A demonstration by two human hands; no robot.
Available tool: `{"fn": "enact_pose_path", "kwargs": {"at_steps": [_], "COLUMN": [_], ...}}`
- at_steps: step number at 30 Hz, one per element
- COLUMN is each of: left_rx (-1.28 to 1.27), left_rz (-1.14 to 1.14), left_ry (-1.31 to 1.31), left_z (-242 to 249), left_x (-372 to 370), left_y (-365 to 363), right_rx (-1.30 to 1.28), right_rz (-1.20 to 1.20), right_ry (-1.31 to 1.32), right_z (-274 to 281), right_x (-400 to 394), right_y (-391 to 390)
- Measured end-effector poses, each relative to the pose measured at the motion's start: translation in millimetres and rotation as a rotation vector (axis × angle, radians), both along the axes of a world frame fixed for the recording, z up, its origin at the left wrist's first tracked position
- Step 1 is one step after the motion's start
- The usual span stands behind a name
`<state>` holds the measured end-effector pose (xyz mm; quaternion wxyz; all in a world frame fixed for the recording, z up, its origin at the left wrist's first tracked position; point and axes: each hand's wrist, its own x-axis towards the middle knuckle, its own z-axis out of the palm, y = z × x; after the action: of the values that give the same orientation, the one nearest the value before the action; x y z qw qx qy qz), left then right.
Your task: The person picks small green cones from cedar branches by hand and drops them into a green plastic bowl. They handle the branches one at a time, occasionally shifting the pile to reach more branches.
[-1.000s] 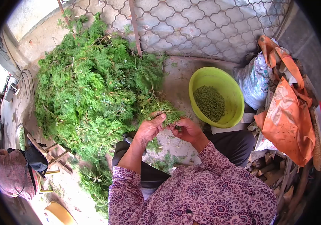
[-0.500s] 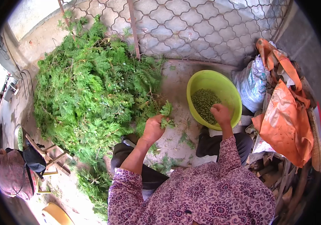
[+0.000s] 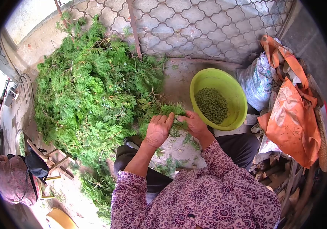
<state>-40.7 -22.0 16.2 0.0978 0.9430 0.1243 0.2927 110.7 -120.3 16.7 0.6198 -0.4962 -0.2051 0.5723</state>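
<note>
Both the left hand (image 3: 158,129) and the right hand (image 3: 194,123) gripped one green sprig (image 3: 175,114), just beside the green bowl (image 3: 236,99) of berries (image 3: 212,104)

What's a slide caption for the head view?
Both hands, left hand and right hand, grip a green sprig beside a lime basin of green seeds.

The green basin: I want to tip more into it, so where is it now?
In the head view the green basin sits on the ground right of centre, just beyond the right hand, left of the white sack.
</note>
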Motion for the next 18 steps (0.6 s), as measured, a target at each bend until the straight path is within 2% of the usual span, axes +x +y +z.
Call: {"fn": "enact_pose_path", "kwargs": {"at_steps": [2, 4, 5, 7, 8, 9, 10, 11, 18], "left_rx": [-0.016, -0.418, -0.418, -1.035, -1.035, -1.328, -1.619, -1.619, -1.643], "left_rz": [-0.014, -0.044, -0.045, -0.103, -0.104, -0.188, -0.275, -0.275, -0.129], "left_ry": [0.016, -0.025, -0.027, 0.104, 0.103, 0.008, -0.092, -0.092, -0.202], "left_z": [0, 5, 10, 22, 18, 12, 9, 7, -11], "left_x": [0, 1, 0, -3, -4, -4, -4, -3, 0], "left_y": [0, -4, -5, -8, -6, -3, -1, 1, 5], "right_rx": [0.136, 0.142, 0.145, 0.164, 0.186, 0.186, 0.197, 0.207, 0.191], "right_rz": [-0.022, -0.049, -0.075, -0.102, -0.129, -0.129, -0.105, -0.079, -0.063], "right_ry": [-0.095, -0.116, -0.135, -0.153, -0.169, -0.17, -0.323, -0.476, -0.441], "right_z": [4, 2, 2, 13, 18, 17, 16, 16, 19], "right_x": [-3, -1, -1, -4, -7, -6, -5, -4, -14], "right_y": [-1, -1, -2, -5, -5, -6, -6, -7, -4]}}
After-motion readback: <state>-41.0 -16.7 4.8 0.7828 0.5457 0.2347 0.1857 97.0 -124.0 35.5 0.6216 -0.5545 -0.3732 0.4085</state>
